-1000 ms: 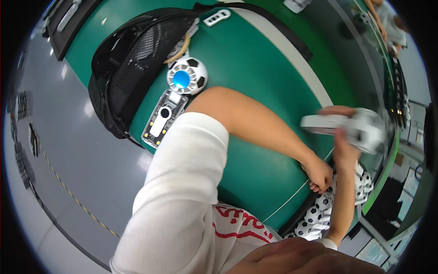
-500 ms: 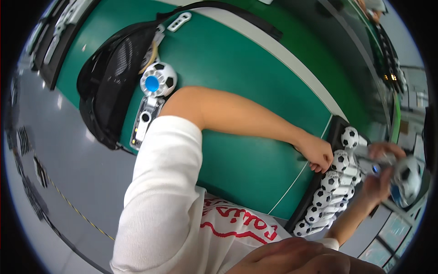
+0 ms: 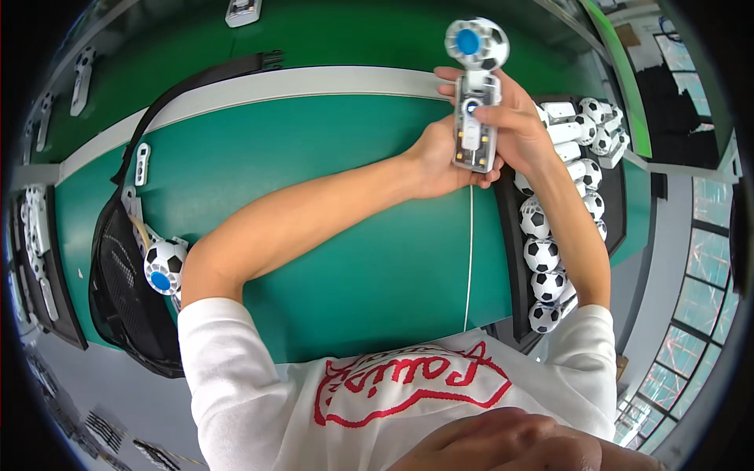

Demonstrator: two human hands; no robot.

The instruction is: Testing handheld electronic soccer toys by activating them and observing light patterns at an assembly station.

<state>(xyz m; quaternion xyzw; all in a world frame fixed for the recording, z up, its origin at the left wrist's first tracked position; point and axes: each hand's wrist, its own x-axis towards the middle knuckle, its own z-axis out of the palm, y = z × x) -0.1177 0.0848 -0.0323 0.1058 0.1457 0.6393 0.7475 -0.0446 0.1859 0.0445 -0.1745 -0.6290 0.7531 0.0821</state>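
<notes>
Two hands, left hand [image 3: 440,161] and right hand [image 3: 514,125], grip one football-patterned handheld fan [image 3: 475,94] at 12 o'clock above the green tabletop [image 3: 338,180]. Step judged: inspection, right thumb on its clear handle. Next placement would call for a free slot in the tray of fans [image 3: 509,235] at 3 o'clock.

White short-sleeved shirt, red looping script across chest.

Bright, even light falls from overhead on the green felt-topped table [image 3: 345,259], with only soft, faint shadows under the forearms. Daylight enters through the gridded glass windows [image 3: 691,314] at the right. The centre is sharp; toward the black circular rim straight edges bend strongly and detail smears.
</notes>
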